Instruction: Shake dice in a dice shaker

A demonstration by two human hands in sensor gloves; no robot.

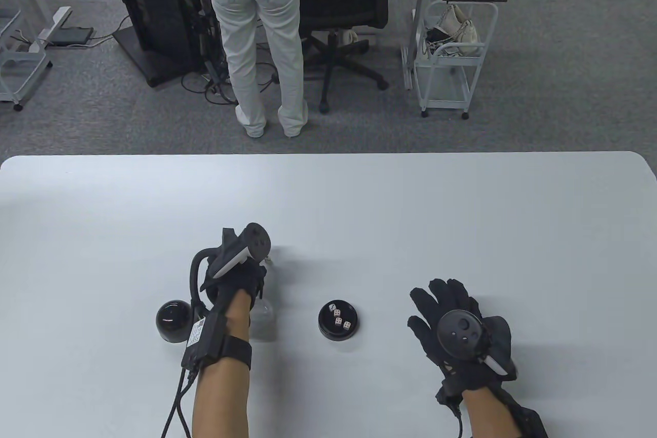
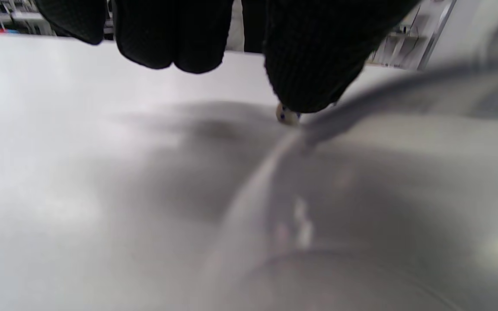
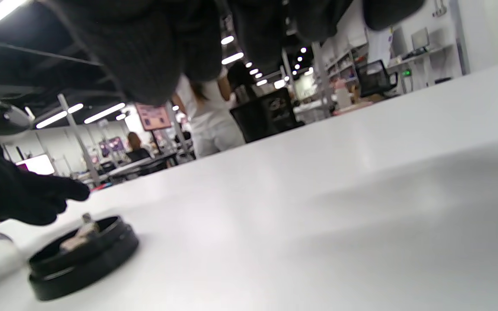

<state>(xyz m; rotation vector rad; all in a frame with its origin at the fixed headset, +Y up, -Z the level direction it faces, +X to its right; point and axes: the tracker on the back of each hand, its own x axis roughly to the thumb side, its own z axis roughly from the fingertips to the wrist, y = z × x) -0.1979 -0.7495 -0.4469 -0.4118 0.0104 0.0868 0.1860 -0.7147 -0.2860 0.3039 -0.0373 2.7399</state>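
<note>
A black round shaker base (image 1: 337, 331) holds several white dice (image 1: 339, 317) at mid-table; it also shows in the right wrist view (image 3: 102, 255). A clear dome cover (image 1: 263, 316) lies on the table beside my left wrist and looms blurred in the left wrist view (image 2: 361, 207). My left hand (image 1: 259, 266) reaches down to the table beyond the dome. One fingertip (image 2: 314, 77) sits right over a lone die (image 2: 287, 115), with the other fingers apart from it. My right hand (image 1: 441, 299) rests open and flat, empty, right of the base.
A black rounded cap (image 1: 172, 321) sits left of my left forearm. The white table (image 1: 410, 212) reaches to a far edge. Beyond it a person (image 1: 256, 37) stands by an office chair (image 1: 344, 6) and a white cart (image 1: 451, 58).
</note>
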